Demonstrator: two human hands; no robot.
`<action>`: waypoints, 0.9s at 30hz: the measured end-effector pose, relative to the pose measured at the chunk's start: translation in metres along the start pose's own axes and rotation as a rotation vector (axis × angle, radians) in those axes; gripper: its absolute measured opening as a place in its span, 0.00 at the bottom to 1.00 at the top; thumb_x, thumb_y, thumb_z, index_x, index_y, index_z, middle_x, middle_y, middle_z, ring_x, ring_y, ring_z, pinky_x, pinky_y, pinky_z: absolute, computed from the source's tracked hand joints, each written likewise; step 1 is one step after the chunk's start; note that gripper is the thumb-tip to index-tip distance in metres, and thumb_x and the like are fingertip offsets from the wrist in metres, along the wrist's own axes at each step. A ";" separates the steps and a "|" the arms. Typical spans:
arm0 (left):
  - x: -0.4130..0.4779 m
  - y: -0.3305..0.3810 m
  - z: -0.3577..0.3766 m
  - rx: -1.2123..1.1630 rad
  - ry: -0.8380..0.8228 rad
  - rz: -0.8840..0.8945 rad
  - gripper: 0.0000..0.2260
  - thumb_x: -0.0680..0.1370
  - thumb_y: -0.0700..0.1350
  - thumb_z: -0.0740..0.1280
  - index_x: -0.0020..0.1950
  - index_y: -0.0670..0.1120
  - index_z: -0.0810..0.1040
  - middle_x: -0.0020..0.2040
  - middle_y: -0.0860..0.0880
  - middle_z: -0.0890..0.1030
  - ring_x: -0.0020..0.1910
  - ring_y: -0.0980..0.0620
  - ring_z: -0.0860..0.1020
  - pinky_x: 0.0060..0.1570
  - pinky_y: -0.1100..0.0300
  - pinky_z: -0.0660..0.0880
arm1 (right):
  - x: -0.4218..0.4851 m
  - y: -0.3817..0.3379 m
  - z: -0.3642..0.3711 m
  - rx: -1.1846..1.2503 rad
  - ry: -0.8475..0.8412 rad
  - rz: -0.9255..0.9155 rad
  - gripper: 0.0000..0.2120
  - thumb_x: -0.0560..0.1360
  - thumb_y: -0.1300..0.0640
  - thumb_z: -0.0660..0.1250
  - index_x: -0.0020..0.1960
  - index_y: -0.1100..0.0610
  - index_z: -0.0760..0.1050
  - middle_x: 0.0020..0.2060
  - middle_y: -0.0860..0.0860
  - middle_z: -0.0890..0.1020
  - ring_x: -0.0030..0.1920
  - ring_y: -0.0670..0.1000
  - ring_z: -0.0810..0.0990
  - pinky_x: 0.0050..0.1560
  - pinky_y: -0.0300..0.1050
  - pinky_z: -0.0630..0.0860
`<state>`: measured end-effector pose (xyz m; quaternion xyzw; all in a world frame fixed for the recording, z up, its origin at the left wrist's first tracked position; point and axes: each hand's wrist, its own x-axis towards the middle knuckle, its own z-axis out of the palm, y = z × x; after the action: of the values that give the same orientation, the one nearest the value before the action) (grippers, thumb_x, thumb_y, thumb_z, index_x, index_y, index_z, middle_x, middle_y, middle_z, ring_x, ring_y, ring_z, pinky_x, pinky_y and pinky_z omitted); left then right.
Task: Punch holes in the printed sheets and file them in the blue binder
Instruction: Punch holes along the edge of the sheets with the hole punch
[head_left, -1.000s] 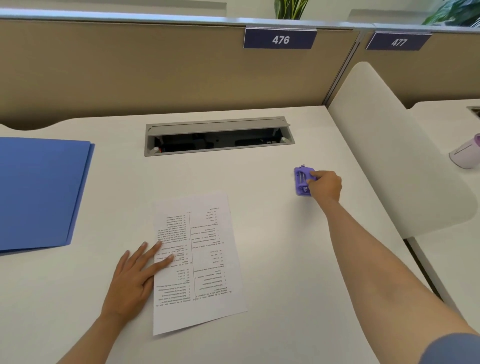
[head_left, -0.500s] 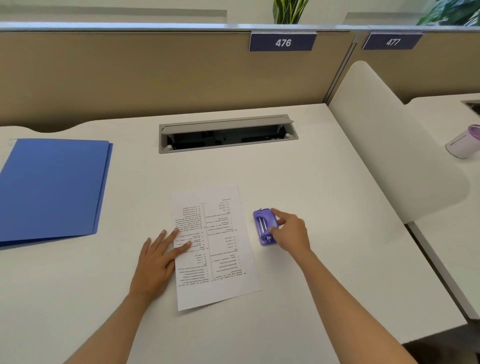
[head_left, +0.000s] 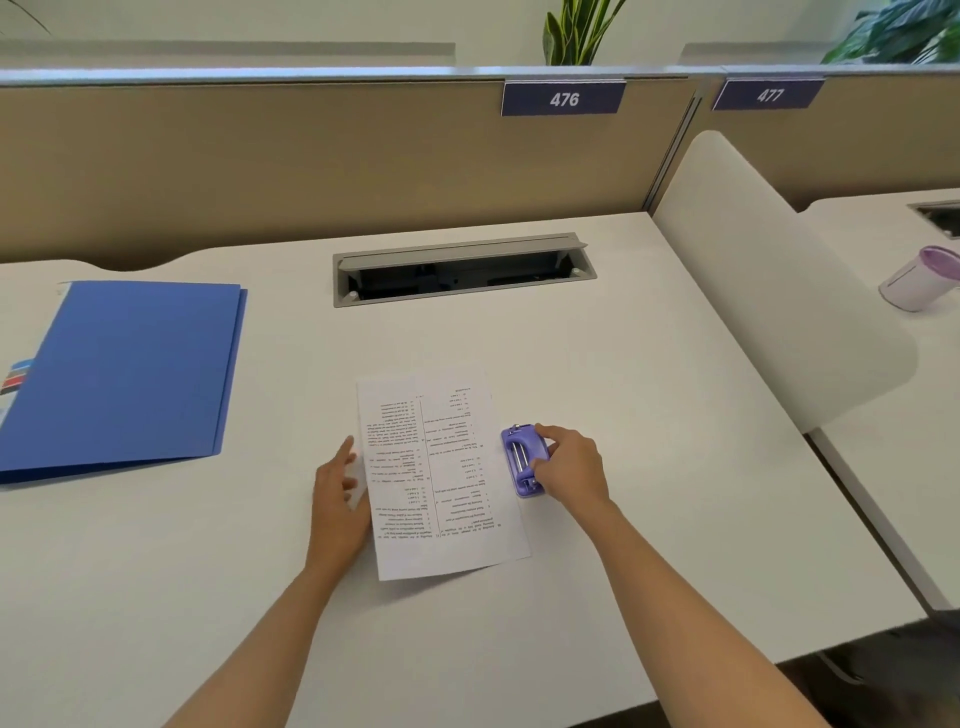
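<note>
A printed sheet (head_left: 436, 473) lies flat in the middle of the white desk (head_left: 649, 415), text upside down to me. My right hand (head_left: 569, 465) grips a small purple hole punch (head_left: 522, 460) set against the sheet's right edge. My left hand (head_left: 337, 499) rests at the sheet's left edge, fingers apart, touching the paper's border. The blue binder (head_left: 130, 369) lies closed at the far left of the desk, well apart from both hands.
A grey cable tray (head_left: 462, 270) is sunk into the desk at the back. A beige partition with labels 476 and 477 rises behind. A white curved divider (head_left: 779, 291) borders the right side; a lilac cup (head_left: 917, 280) stands on the neighbouring desk.
My right hand carried the purple punch from the right of the desk to the sheet's right edge. My left hand slid off the print to the sheet's left edge.
</note>
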<state>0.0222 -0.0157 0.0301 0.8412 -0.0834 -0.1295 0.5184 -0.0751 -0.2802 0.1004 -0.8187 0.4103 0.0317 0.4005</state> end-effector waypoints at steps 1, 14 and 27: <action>0.001 0.007 0.002 -0.109 0.000 -0.104 0.29 0.78 0.42 0.68 0.77 0.52 0.61 0.58 0.49 0.76 0.53 0.50 0.75 0.58 0.54 0.74 | 0.001 0.000 0.000 -0.005 -0.003 0.003 0.27 0.70 0.64 0.67 0.68 0.54 0.73 0.52 0.54 0.82 0.44 0.53 0.78 0.45 0.41 0.74; 0.022 0.038 0.023 -0.178 -0.045 -0.335 0.13 0.77 0.46 0.68 0.61 0.44 0.76 0.57 0.47 0.81 0.53 0.47 0.80 0.52 0.52 0.77 | 0.006 -0.003 0.000 -0.095 -0.020 0.003 0.27 0.69 0.65 0.68 0.68 0.53 0.74 0.52 0.55 0.83 0.42 0.53 0.78 0.39 0.41 0.72; -0.009 0.026 0.015 -0.378 0.013 -0.288 0.14 0.77 0.42 0.70 0.61 0.47 0.75 0.54 0.50 0.82 0.50 0.49 0.82 0.46 0.54 0.80 | 0.013 0.001 -0.004 -0.103 0.035 -0.031 0.13 0.75 0.59 0.65 0.58 0.54 0.80 0.52 0.53 0.83 0.48 0.55 0.81 0.45 0.43 0.75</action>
<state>0.0089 -0.0373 0.0479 0.7331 0.0664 -0.2099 0.6435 -0.0687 -0.2917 0.0979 -0.8449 0.4024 0.0323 0.3509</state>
